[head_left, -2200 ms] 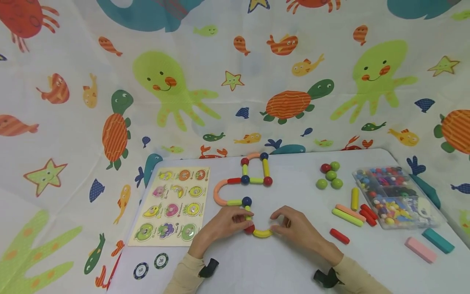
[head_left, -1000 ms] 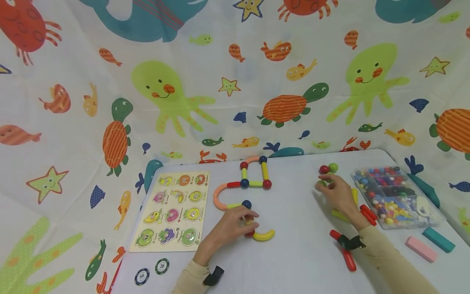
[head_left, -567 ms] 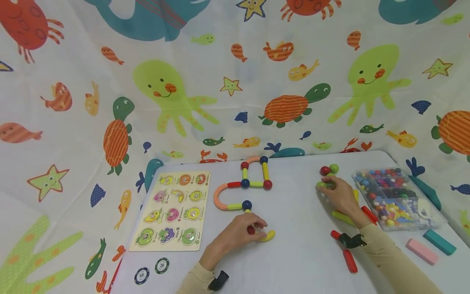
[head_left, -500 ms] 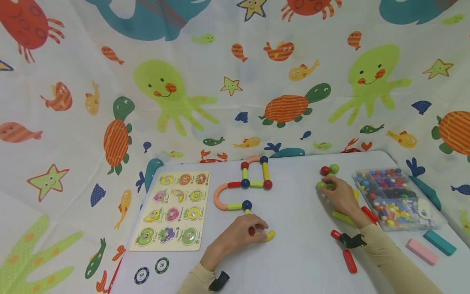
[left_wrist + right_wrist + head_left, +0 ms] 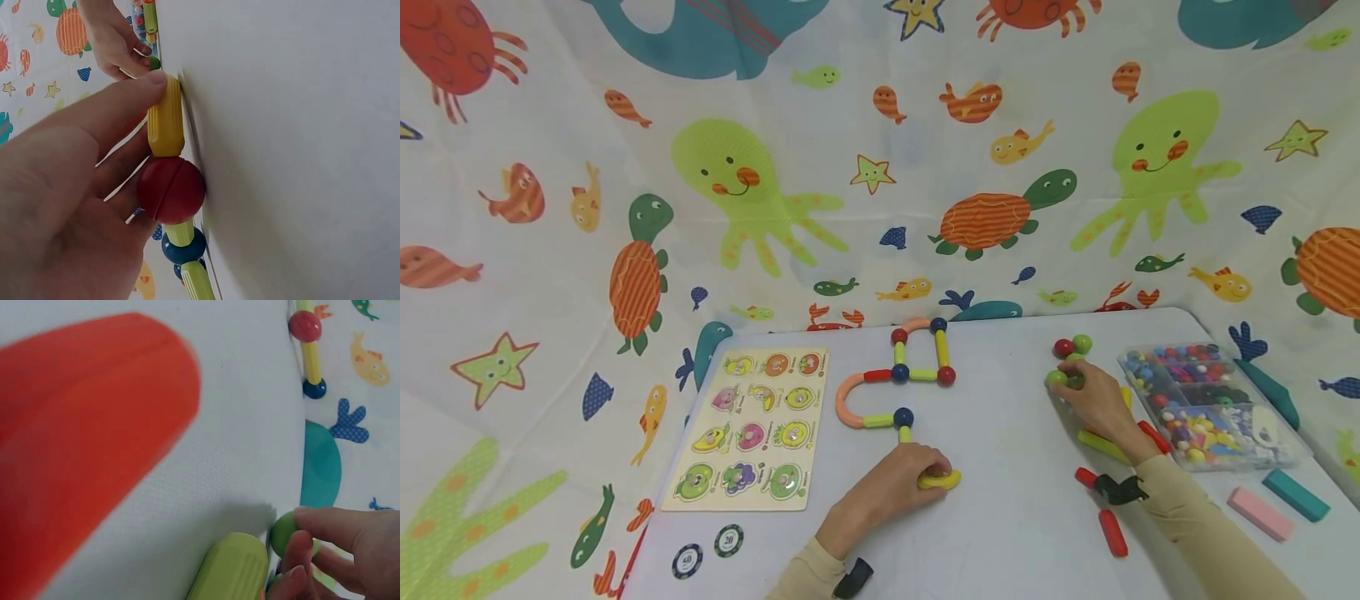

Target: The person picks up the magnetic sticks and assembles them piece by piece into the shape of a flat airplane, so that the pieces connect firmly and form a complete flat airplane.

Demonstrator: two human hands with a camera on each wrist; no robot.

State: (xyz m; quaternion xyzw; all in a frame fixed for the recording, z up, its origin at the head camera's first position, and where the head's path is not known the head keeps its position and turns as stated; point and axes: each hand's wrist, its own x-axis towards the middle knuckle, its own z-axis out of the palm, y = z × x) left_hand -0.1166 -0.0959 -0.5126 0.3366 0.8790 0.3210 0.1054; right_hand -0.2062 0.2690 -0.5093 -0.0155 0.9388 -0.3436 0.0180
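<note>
My left hand [image 5: 898, 482] pinches a curved yellow stick [image 5: 946, 481] at the near end of a chain of sticks and balls on the table. In the left wrist view, the thumb lies along the yellow stick [image 5: 166, 122], which meets a red ball [image 5: 172, 189]. That ball is hidden behind the hand in the head view. Beyond it come a short yellow-green stick [image 5: 905, 434] and a blue ball [image 5: 903, 417]. Over on the right, my right hand [image 5: 1099, 402] holds a green ball [image 5: 1056, 379] between thumb and fingers, as the right wrist view also shows on the green ball [image 5: 284, 534].
More balls, including a red ball [image 5: 1063, 348], lie behind the right hand. Loose sticks, among them a red stick [image 5: 1113, 533], lie around the right forearm. Further right are a clear bead box [image 5: 1243, 462], pink block [image 5: 1261, 512] and teal block [image 5: 1296, 494]. A fruit puzzle board [image 5: 808, 492] lies left.
My right hand has left the curved yellow stick and reached far right to the green balls. My left hand has slid from the short yellow-green stick to the yellow one, covering the red ball.
</note>
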